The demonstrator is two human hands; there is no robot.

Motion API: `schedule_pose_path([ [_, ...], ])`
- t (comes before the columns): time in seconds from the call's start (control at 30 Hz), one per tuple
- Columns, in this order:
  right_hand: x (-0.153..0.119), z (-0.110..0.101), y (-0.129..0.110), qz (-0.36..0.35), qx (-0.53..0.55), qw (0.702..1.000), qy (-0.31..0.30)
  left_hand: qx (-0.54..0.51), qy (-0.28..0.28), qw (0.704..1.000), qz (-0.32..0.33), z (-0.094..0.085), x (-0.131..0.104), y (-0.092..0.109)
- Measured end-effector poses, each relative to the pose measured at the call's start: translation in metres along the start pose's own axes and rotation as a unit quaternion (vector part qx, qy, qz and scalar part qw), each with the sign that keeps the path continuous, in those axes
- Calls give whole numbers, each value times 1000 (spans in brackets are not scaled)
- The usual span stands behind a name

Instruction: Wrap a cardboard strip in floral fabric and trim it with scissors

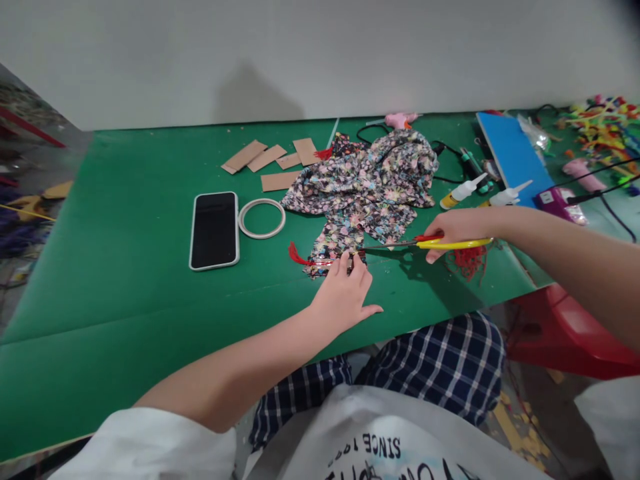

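Observation:
Floral cloth (370,177) lies bunched on the green table, one strip of it reaching toward me. My left hand (343,293) lies on the end of that strip, fingers spread, pressing near a shiny band. A red tassel (297,255) sticks out to the left of the strip. My right hand (450,230) is closed around the handles of the yellow and red scissors (457,245). The blades point left and their tips reach the edge of the cloth by my left fingertips. Red cord (470,262) lies below my right hand.
A phone (215,231) and a white ring (262,219) lie left of the cloth, cardboard pieces (283,181) behind them. Glue bottles (463,192), a blue board (517,153), a pink glue gun (583,175) with cables and colourful pieces (607,133) are at the right.

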State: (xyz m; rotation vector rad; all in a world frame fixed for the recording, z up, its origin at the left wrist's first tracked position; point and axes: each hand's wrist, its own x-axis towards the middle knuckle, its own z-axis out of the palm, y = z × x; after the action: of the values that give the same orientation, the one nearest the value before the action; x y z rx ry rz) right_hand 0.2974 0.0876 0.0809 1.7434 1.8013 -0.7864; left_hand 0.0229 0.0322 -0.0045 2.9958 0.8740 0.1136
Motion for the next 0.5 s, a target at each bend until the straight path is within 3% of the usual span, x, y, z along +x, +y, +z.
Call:
schedule_pose_path([
  [0.1, -1, -5, -4, -18, -38, 997, -61, 1, -3, 1000, 0, 0, 0, 0],
  [0.33, -8, -8, -15, 12, -132, 991, 15, 3, -1, 1000, 1, 0, 0, -1],
  [0.5, -13, 0, -12, 0, -79, 996, -34, 8, -2, 1000, 0, -1, 0, 0],
])
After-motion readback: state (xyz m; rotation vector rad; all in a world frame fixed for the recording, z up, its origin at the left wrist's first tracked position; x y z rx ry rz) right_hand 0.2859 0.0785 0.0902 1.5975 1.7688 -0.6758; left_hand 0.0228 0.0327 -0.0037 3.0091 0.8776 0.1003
